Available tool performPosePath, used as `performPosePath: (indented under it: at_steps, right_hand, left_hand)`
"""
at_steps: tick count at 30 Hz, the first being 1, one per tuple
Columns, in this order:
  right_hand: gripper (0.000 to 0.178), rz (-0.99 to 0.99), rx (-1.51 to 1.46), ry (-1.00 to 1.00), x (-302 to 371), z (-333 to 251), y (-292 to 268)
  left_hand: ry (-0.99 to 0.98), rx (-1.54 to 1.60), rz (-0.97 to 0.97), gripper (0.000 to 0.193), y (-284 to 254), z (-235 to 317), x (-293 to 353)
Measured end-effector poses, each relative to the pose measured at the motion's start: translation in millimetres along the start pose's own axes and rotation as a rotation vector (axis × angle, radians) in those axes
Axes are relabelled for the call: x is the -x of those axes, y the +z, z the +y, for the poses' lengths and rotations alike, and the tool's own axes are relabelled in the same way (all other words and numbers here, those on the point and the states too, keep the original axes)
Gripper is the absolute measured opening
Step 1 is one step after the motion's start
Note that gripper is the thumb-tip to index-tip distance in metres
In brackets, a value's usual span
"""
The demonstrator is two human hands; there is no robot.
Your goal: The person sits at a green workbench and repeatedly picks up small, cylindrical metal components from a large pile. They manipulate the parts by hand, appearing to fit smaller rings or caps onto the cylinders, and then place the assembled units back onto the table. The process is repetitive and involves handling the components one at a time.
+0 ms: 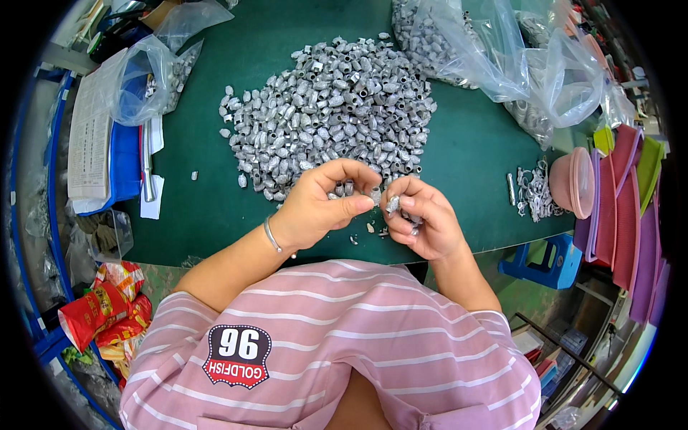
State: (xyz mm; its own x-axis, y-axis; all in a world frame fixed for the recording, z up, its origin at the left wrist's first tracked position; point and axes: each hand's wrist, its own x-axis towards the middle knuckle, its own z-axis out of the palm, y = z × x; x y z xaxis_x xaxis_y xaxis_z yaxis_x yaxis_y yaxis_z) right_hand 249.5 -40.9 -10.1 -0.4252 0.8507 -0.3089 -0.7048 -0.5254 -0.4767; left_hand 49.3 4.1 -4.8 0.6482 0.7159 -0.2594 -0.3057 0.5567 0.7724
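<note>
A large heap of small grey metal fittings [322, 107], barrel-shaped and hollow, lies on the green tabletop [190, 140] in front of me. At the heap's near edge, my left hand [326, 195] pinches one small grey metal fitting [375, 193] between thumb and forefinger. Beside it, my right hand [430, 221] is closed around several of the same fittings, with one metal fitting [393, 205] showing at its fingertips. The two hands are close together. Small pale scraps [370, 228] lie on the table just below them.
Clear plastic bags [494, 64] with more metal parts lie at the far right. Near the right edge are a pink tub [572, 183] and small silvery pieces [537, 190]. Newspaper [92, 132] and another plastic bag [147, 82] sit left. A blue stool [545, 264] stands below the table.
</note>
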Motion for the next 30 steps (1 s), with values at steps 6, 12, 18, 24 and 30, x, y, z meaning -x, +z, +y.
performPosePath:
  at_steps: [6, 12, 18, 24, 30]
  right_hand:
    - [0.013, -0.029, -0.205, 0.051, -5, 8, -1]
    - [0.015, -0.066, -0.276, 0.084, -7, 9, -4]
    - [0.017, -0.111, -0.267, 0.052, -6, 11, -11]
    - [0.021, -0.049, -0.072, -0.228, 6, -8, -11]
    - [0.019, 0.504, 1.414, -0.462, 12, -22, -22]
  left_hand:
    - [-0.166, 0.379, -0.045, 0.020, -2, -6, 1]
    - [-0.253, 0.516, -0.040, 0.017, -7, -10, 1]
    - [-0.268, 0.561, -0.063, 0.014, -7, -11, 2]
    - [-0.229, 0.636, -0.106, 0.011, -11, -6, -1]
    - [0.014, -0.336, 0.170, 0.007, -6, 6, -15]
